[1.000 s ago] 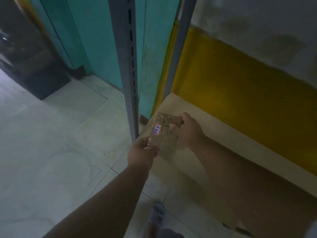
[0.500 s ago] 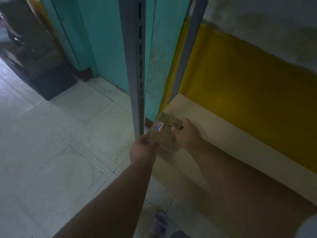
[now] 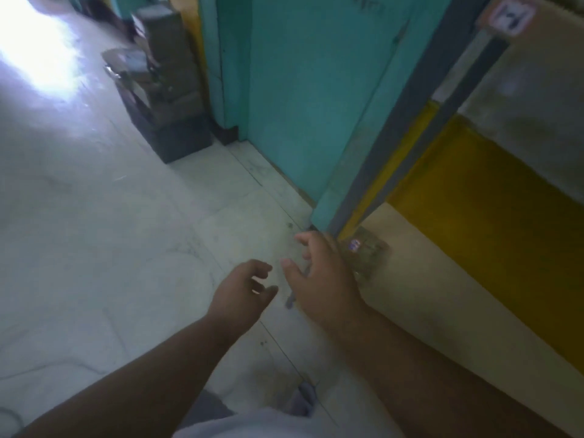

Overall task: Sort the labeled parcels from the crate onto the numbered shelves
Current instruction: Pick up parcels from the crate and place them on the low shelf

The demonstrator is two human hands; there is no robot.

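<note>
The small flat parcel (image 3: 366, 254) lies on the pale board of the bottom shelf (image 3: 448, 292), right at the shelf's front left corner and tucked against the foot of the grey metal upright (image 3: 420, 121). It is a thin brown rectangle, dull and slightly crinkled, with a little white sticker (image 3: 354, 244) near its left edge carrying blue and red marks too blurred to read. Both hands are off it. The right hand (image 3: 319, 279) hovers just in front of the parcel, palm down, fingers spread loose and holding nothing; the left hand (image 3: 243, 292) hangs just beside the right one, farther from the parcel, over the floor, fingers relaxed and lightly bent, also holding nothing. The floor (image 3: 110, 232) is smooth whitish tile with thin dark joints, glaring bright at the far left. Behind the shelf runs a wall band of flat yellow paint (image 3: 493, 216) under grey plaster, and left of the upright stands a matte teal panel (image 3: 303, 90). Up on the shelf frame, high above the parcel, a white tag with a red border (image 3: 508, 15) shows a dark figure that I cannot read for certain. Well away from the shelf, against the teal wall, a dark crate (image 3: 170, 134) holds stacked brown boxes (image 3: 167, 52).
</note>
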